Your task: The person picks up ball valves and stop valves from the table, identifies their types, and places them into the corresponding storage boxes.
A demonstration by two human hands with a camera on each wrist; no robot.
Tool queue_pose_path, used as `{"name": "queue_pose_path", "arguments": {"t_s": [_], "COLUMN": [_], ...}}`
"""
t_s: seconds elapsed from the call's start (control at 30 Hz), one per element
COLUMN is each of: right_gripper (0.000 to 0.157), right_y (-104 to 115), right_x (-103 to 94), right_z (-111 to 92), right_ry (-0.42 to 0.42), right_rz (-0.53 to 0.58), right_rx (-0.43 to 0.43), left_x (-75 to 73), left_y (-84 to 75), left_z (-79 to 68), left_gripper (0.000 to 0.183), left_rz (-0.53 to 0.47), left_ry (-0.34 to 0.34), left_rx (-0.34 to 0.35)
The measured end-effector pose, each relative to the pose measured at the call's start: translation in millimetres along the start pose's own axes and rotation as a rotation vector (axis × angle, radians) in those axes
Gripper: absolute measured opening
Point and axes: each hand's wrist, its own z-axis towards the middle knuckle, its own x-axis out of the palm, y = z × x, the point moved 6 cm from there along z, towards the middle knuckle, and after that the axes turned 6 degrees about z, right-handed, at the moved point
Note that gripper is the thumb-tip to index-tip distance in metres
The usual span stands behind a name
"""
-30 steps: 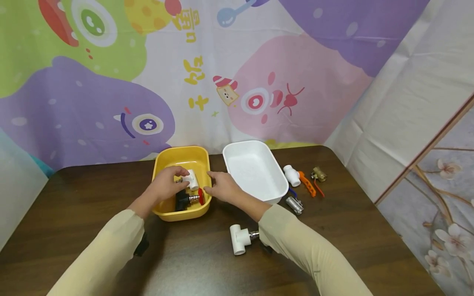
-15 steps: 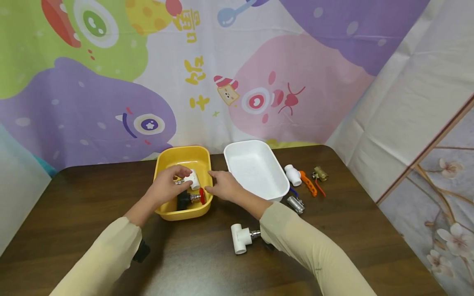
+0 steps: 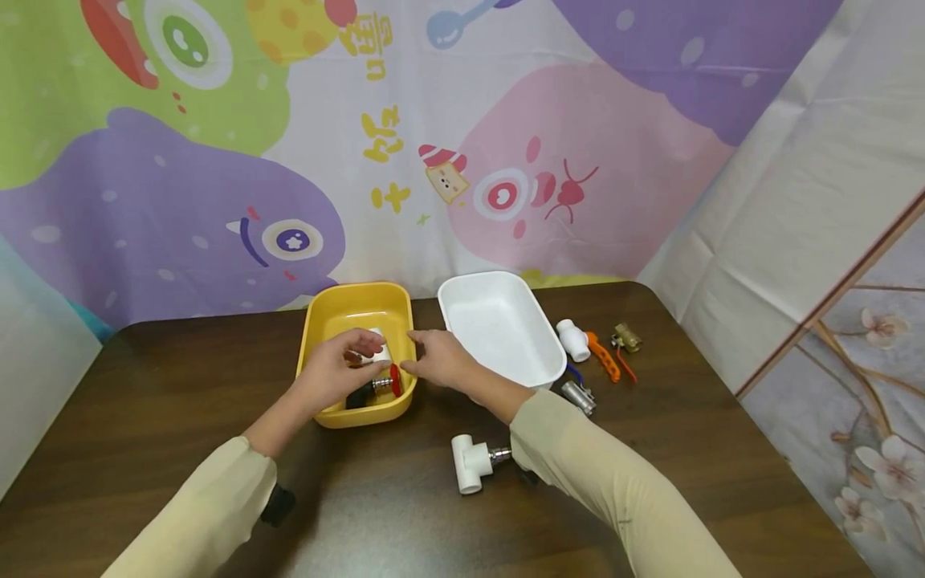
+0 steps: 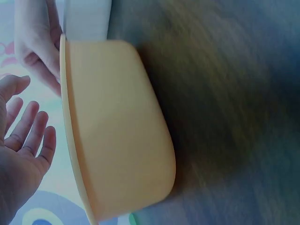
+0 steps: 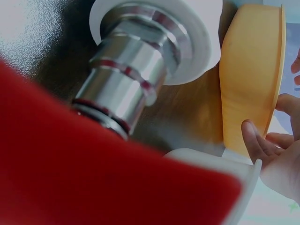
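Note:
My right hand holds the right rim of a yellow bin, its fingertips on both sides of the rim. Over the bin hovers my left hand, fingers loosely spread with nothing in them; the left wrist view shows that same hand beside the bin's rim. Inside lie a white plastic pipe fitting, partly covered by the left hand, and a black valve with a red handwheel. A white tee valve with a metal stem lies on the table, partly hidden by the right sleeve.
A white bin stands right of the yellow one. Beyond it lie a white ball valve with an orange lever, a brass valve and a silver valve. A dark object shows beside the left sleeve.
My left hand has shifted slightly right over the yellow bin, now covering more of the white fitting. The right hand stays at the rim.

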Motion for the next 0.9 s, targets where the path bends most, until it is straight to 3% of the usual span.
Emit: {"name": "queue_pose_path", "arguments": {"t_s": [0.37, 0.9], "right_gripper": [0.055, 0.053], "right_y": [1, 0], "right_x": [-3.2, -6.9], "right_z": [-2, -4], "right_ry": [-0.027, 0.005], "right_rz": [-0.011, -0.028], "right_rx": [-0.048, -0.063], "left_x": [22.1, 51.5], "left_y": [-22.5, -47.4], "left_z": [-12.2, -33.6], "left_gripper": [0.033, 0.032], "left_rz": [-0.110, -0.112], "left_ry": [0.036, 0.123], "left_rx": [0.062, 0.157]}}
